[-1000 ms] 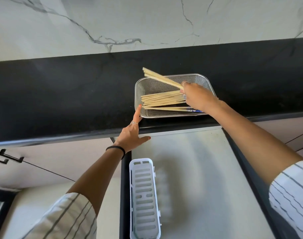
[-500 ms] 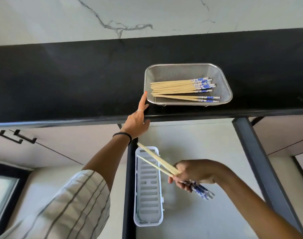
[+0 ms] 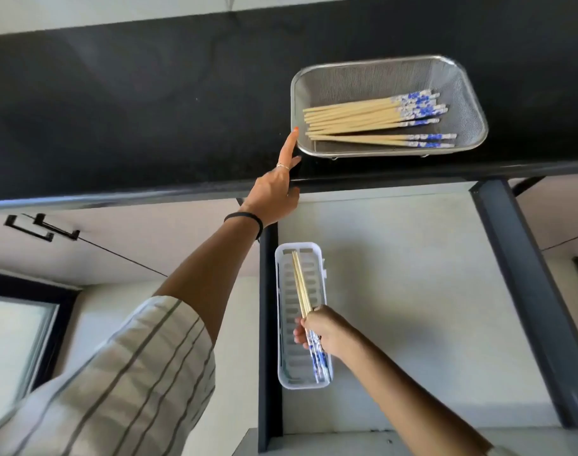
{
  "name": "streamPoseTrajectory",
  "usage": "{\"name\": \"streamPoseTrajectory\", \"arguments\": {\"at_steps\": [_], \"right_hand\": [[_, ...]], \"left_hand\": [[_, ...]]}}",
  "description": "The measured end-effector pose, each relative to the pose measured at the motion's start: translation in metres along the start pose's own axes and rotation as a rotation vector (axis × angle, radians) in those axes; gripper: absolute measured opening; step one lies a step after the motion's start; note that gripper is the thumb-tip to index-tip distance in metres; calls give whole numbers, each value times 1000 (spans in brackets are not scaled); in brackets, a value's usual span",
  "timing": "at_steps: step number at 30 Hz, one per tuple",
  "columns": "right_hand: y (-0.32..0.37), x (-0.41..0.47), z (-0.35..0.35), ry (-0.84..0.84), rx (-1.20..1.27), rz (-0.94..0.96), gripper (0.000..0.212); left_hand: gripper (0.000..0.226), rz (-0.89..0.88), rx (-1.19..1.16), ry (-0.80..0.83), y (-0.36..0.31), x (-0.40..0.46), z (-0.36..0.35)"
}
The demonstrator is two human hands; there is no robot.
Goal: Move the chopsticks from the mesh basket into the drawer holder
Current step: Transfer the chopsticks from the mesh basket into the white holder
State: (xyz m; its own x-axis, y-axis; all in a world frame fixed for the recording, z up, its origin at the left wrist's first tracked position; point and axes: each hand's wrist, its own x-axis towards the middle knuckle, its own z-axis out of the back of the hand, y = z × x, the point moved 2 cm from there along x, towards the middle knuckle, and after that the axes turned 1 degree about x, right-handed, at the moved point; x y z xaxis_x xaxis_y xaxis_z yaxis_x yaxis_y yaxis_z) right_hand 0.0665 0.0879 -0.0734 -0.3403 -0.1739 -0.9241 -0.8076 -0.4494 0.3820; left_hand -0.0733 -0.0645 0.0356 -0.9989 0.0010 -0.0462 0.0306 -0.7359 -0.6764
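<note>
A metal mesh basket (image 3: 471, 103) sits on the black countertop and holds several wooden chopsticks (image 3: 356, 118) with blue-and-white ends, lying side by side. My left hand (image 3: 274, 192) rests on the counter edge, its index finger touching the basket's left corner. Below, a white slotted holder (image 3: 289, 366) lies along the left side of the open drawer. My right hand (image 3: 327, 334) grips a pair of chopsticks (image 3: 300, 284) over the holder, lengthwise, tips pointing to its far end and patterned ends low in its near end.
The black countertop (image 3: 133, 110) runs across the top, with a marble wall behind. The drawer (image 3: 396, 291) has a pale floor and dark rails on both sides. Black cabinet handles (image 3: 40, 228) stick out at the left.
My right hand lifted a pair of chopsticks out of the basket, brought it down to the drawer and lined it up over the white holder. My left hand stayed at the basket's corner.
</note>
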Motion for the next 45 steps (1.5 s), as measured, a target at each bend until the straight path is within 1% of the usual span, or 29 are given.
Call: {"name": "streamPoseTrajectory", "arguments": {"at_steps": [4, 7, 10, 14, 25, 29, 32, 36, 40, 45], "right_hand": [[2, 9, -11, -68, 11, 6, 23], [1, 18, -19, -152, -20, 46, 24], [-5, 23, -23, -222, -66, 112, 20], [-13, 26, -25, -256, -136, 179, 32], [-16, 23, -26, -393, -185, 302, 35], [-17, 20, -25, -423, -256, 384, 49], [-19, 17, -28, -432, -427, 450, 62], [-22, 13, -30, -418, -605, 518, 63], [-23, 13, -29, -359, -663, 496, 62], [-22, 15, -27, -302, -641, 509, 59]], "left_hand": [[98, -28, 10, -19, 4, 0, -2], [98, -55, 14, -33, 5, -1, -3], [99, -71, 9, -35, 4, 0, -2], [98, -93, 26, -39, 5, 0, -2], [99, -98, 35, -72, 9, 2, -7], [100, -100, 29, -65, 9, 3, -6], [100, -94, 27, -59, 9, 2, -5], [100, -92, 30, -63, 9, 2, -5], [100, -91, 35, -69, 10, 2, -5], [99, -98, 28, -69, 10, 2, -6]]}}
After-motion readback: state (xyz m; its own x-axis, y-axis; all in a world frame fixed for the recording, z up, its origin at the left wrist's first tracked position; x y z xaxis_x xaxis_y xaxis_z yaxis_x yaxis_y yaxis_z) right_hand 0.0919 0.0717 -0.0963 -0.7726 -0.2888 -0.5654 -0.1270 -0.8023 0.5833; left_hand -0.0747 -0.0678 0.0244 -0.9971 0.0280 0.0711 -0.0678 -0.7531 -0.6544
